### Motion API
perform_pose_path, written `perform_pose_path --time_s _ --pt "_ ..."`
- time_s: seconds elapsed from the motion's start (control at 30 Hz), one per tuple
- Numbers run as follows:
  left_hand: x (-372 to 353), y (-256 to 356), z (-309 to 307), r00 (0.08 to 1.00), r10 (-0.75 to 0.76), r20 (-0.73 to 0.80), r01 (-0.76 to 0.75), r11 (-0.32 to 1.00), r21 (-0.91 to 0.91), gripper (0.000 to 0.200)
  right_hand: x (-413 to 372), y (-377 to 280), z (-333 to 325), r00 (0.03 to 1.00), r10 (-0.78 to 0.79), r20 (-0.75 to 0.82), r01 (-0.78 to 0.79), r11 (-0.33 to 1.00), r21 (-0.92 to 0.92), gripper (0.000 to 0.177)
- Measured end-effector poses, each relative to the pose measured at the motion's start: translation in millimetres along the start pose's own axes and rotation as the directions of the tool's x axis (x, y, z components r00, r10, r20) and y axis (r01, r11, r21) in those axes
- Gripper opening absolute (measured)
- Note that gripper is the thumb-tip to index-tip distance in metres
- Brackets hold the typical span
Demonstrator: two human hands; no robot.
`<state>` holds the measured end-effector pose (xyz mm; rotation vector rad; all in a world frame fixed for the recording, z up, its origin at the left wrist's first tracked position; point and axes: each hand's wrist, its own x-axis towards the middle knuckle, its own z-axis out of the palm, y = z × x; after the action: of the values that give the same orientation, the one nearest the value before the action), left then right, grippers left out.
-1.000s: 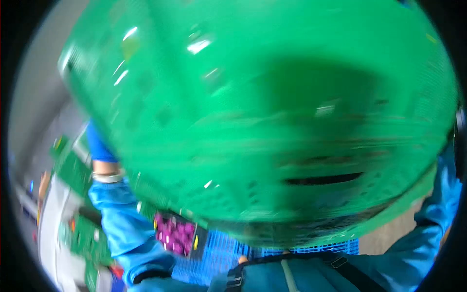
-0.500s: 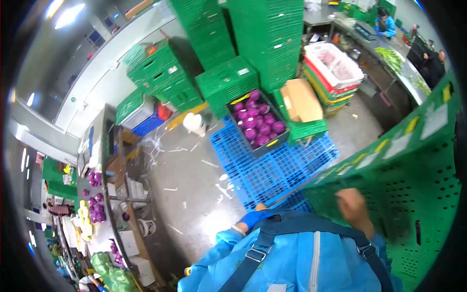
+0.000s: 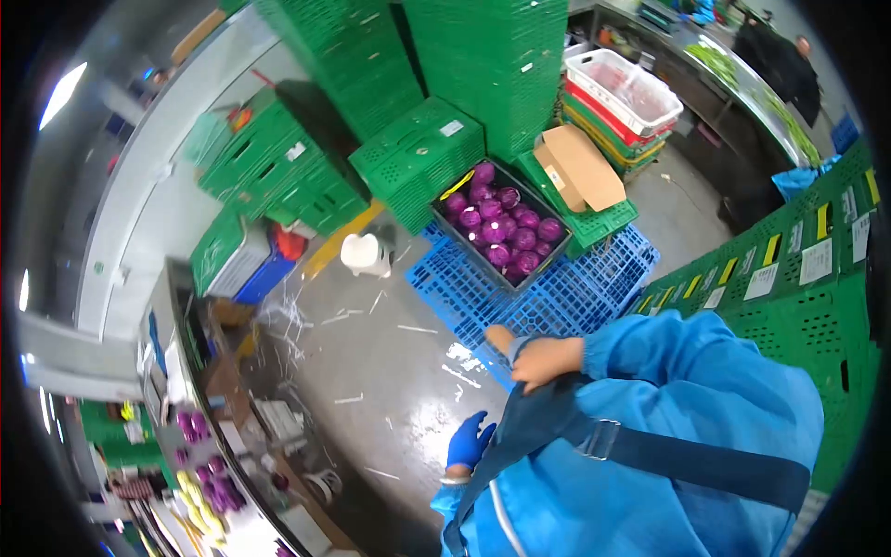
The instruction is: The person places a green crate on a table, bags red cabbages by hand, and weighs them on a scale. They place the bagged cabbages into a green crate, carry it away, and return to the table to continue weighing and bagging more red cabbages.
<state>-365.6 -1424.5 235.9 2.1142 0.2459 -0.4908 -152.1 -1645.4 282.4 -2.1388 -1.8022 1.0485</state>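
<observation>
My left hand (image 3: 469, 443), in a blue glove, is over the floor left of my dark apron (image 3: 543, 408). Its fingers are bent and apart, holding nothing. My right hand (image 3: 546, 362) is bare and crosses in front of my body at the apron's upper edge. Its fingers look bunched together, and what they grip, if anything, is hidden. Just beyond it shows a tan, rounded thing (image 3: 499, 337) with a grey part, which I cannot identify. Ahead, a black crate (image 3: 541, 276) of purple cabbages (image 3: 498, 228) sits on a blue pallet (image 3: 455, 295).
Green crates (image 3: 487, 65) stand in tall stacks behind the pallet. A cardboard piece (image 3: 580, 167) lies on green crates beside the cabbages. Labelled green crates (image 3: 789, 320) rise at my right. A white bucket (image 3: 365, 255) and scraps are on the floor. Left is a long worktable (image 3: 200, 371).
My right hand has moved left from beside the green crates to the front of my apron. My left hand has come away from the apron, fingers apart. The view has shifted.
</observation>
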Motion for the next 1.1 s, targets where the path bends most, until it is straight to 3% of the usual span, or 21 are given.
perform_pose_path --time_s 0.03,0.07,0.13,0.23,0.37,0.5,0.6,0.7,0.8,0.87,0.97,1.0,1.07,1.1 --pt "3.0 -40.9 -3.2 1.0 -0.014 -0.024 0.012 0.996 -0.087 0.043 37.6 3.7 0.6 0.997 -0.062 0.048 0.058 0.994 0.088 0.042" --pt "1.4 -70.8 -10.3 0.997 -0.05 -0.062 0.051 0.999 0.016 0.043 74.6 13.0 -0.1 0.99 -0.143 -0.011 0.143 0.976 0.162 0.044" --pt "-18.8 -126.9 -21.4 0.964 -0.248 -0.1 0.241 0.968 -0.071 0.042 137.2 27.8 -13.4 0.946 -0.295 -0.135 0.322 0.901 0.291 0.051" --pt "-38.2 -165.7 -77.2 0.851 -0.522 -0.048 0.518 0.852 -0.074 0.042 204.9 29.2 -93.0 0.981 -0.185 0.056 0.181 0.981 0.07 0.056" --pt "-48.6 -207.6 -150.6 0.741 -0.658 -0.133 0.629 0.75 -0.206 0.042 313.0 31.0 -152.5 0.969 -0.235 0.082 0.229 0.971 0.073 0.055" --pt "-40.5 -251.3 -205.3 0.645 -0.741 -0.185 0.658 0.662 -0.359 0.043 406.6 33.9 -200.4 0.92 -0.336 0.2 0.345 0.939 -0.008 0.046" --pt "-21.1 -298.1 -235.1 0.628 -0.755 -0.189 0.666 0.647 -0.372 0.044 483.4 55.6 -195.2 0.935 -0.251 0.251 0.274 0.96 -0.061 0.042" --pt "-0.1 -359.1 -272.6 0.655 -0.729 -0.2 0.674 0.683 -0.28 0.044 563.6 96.3 -177.9 0.972 -0.162 0.171 0.165 0.986 -0.003 0.037" --pt "16.7 -415.7 -345.0 0.668 -0.683 -0.296 0.691 0.717 -0.094 0.045 629.3 125.9 -164.2 0.999 0.023 0.043 -0.009 0.956 -0.292 0.027" --pt "23.6 -428.9 -418.3 0.601 -0.664 -0.445 0.688 0.713 -0.134 0.045 675.9 124.3 -183.4 0.985 0.081 0.155 -0.018 0.929 -0.369 0.018" --pt "41.2 -437.8 -527.5 0.498 -0.672 -0.548 0.534 0.735 -0.416 0.045 740.1 100.6 -250.6 0.963 -0.181 0.2 0.246 0.895 -0.373 0.023" --pt "45.3 -442.2 -559.9 0.492 -0.661 -0.566 0.483 0.749 -0.454 0.044 765.0 88.0 -276.2 0.946 -0.266 0.183 0.316 0.88 -0.356 0.025" --pt "50.8 -448.5 -616.9 0.507 -0.642 -0.575 0.494 0.763 -0.416 0.044 818.5 92.6 -292.1 0.932 -0.307 0.195 0.336 0.931 -0.143 0.032" --pt "56.9 -456.7 -635.9 0.519 -0.638 -0.569 0.501 0.766 -0.402 0.044 847.4 98.5 -297.1 0.919 -0.353 0.176 0.373 0.922 -0.098 0.024"
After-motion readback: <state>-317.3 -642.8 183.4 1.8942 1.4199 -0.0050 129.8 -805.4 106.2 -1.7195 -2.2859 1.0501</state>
